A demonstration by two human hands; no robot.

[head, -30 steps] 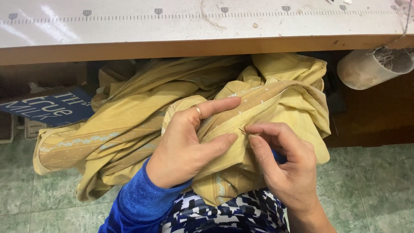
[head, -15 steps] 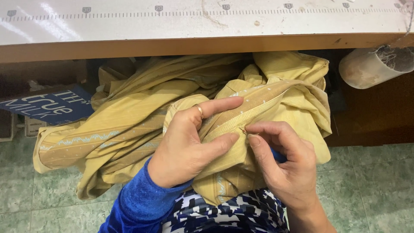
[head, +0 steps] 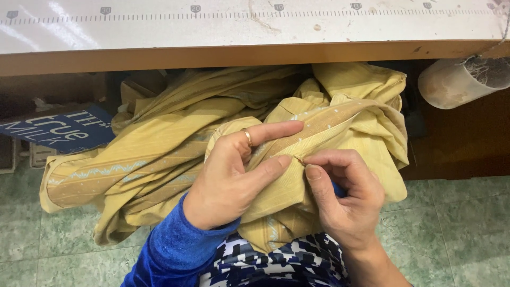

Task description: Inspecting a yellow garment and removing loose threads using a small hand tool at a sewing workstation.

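- Left hand (head: 234, 178) clamps the yellow cloth (head: 159, 159), thumb and forefinger stretching a fold taut.
- Right hand (head: 342, 196) pinches at that seam, fingertips pressed together.
- Cloth bunches on the lap, below the bench (head: 212, 53) edge.

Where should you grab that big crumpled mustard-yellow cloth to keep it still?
Probably on the folded patterned edge band of the mustard-yellow cloth, coming from the person's near side. The left hand already pinches that fold between thumb and forefinger, while the right hand nips at the same ridge. The band looks firmer than the loose folds.
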